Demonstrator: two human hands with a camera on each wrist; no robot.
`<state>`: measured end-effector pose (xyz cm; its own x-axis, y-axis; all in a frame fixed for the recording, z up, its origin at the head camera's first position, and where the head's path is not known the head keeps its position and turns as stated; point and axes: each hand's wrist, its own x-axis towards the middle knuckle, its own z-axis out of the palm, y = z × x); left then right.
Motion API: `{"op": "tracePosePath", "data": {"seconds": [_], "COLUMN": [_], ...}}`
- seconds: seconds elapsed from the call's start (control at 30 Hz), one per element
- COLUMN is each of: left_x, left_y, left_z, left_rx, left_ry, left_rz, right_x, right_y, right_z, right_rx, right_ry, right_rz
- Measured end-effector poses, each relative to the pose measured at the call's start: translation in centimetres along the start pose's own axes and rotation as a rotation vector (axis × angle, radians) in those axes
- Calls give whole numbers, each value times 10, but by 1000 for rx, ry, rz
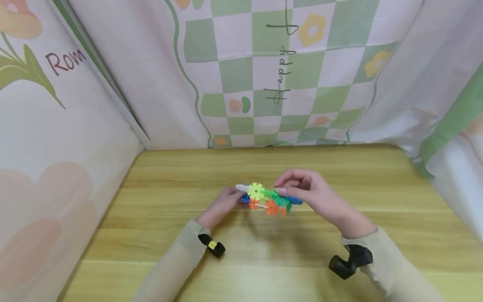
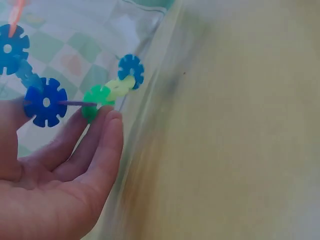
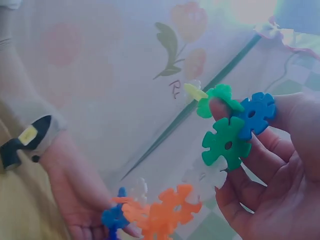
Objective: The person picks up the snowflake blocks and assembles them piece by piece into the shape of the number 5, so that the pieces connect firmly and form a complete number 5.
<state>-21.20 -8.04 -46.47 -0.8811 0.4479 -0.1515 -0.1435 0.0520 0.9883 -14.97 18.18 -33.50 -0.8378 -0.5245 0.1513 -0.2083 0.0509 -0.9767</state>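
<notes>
A linked chain of flower-shaped interlocking plastic discs is held up above the table between both hands. In the head view it shows a yellow disc (image 1: 256,191), orange discs (image 1: 271,207), and green, blue and white ones. My left hand (image 1: 224,205) grips its left end; the left wrist view shows the thumb by a dark blue disc (image 2: 37,112) and fingertips against a green disc (image 2: 95,92). At the other end, my right hand (image 1: 320,197) pinches the chain around a green disc (image 3: 217,140) and a blue disc (image 3: 262,112). Fingers partly cover some discs.
Below the hands lies a wood-grain table (image 1: 241,260). A patterned curtain (image 1: 234,75) hangs along its far edge, and a printed white panel (image 1: 56,138) borders the left side. Black cameras (image 1: 351,261) are strapped to both wrists over beige sleeves.
</notes>
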Motion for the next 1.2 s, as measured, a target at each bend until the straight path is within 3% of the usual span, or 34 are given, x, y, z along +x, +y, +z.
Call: {"op": "tracePosePath", "data": {"seconds": [0.23, 0.37, 0.73, 0.83, 0.93, 1.2], "left_x": [-12, -19, -28, -29, -29, -28], "left_y": [2, 4, 3, 3, 2, 3], "left_z": [4, 7, 3, 1, 1, 7], "left_rx": [-9, -14, -81, -28, 56, 249], "left_ry": [-90, -118, -245, -286, -283, -178], "left_rz": [-52, -76, -102, -76, -48, 39], "right_x": [16, 21, 29, 32, 34, 39], "right_y": [-4, -2, 3, 5, 6, 7], "right_z": [-14, -18, -27, -29, -31, -32], "right_rx": [210, 265, 403, 435, 451, 484], "right_ry": [-77, -121, -100, -112, -122, -126], "right_rz": [-39, -58, -22, -32, -43, -72]}}
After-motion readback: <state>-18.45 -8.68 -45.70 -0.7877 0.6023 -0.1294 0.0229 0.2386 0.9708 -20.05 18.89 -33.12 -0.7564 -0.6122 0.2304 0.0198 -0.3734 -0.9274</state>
